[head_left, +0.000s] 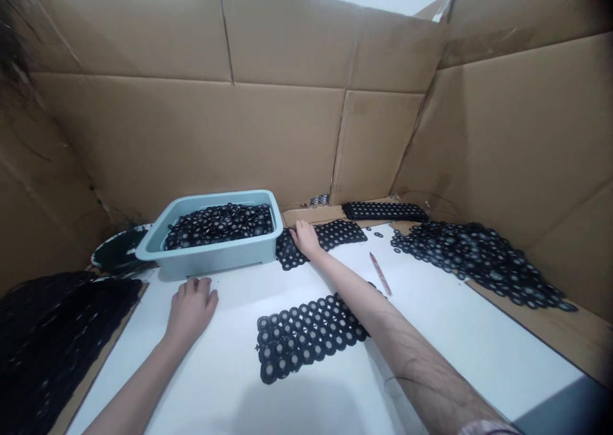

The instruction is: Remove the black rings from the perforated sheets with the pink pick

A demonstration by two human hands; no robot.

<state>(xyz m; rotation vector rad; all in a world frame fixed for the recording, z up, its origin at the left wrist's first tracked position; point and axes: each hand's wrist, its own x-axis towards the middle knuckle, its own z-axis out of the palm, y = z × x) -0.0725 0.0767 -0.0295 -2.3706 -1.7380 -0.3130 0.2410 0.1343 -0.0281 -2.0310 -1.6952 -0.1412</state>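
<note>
My right hand (306, 239) reaches across to a panel of joined black rings (342, 233) beside the tub. Its fingers are bent around the panel's back edge, near the left end. Closer to me, a second panel of black rings with pale centres (306, 333) lies flat on the white table, its right end partly hidden under my right forearm. My left hand (191, 308) rests on the table in front of the tub, holding nothing. Its fingers are loosely bent and the thumb stands apart.
A light-blue tub (220, 254) holds many loose black rings (225, 224). More loose rings (479, 262) are heaped at the right. A stacked black panel (385, 211) lies at the back. A pencil-like stick (380, 274) is on the table (230, 371). Black strands (62, 339) lie left; cardboard walls (282, 141) surround everything.
</note>
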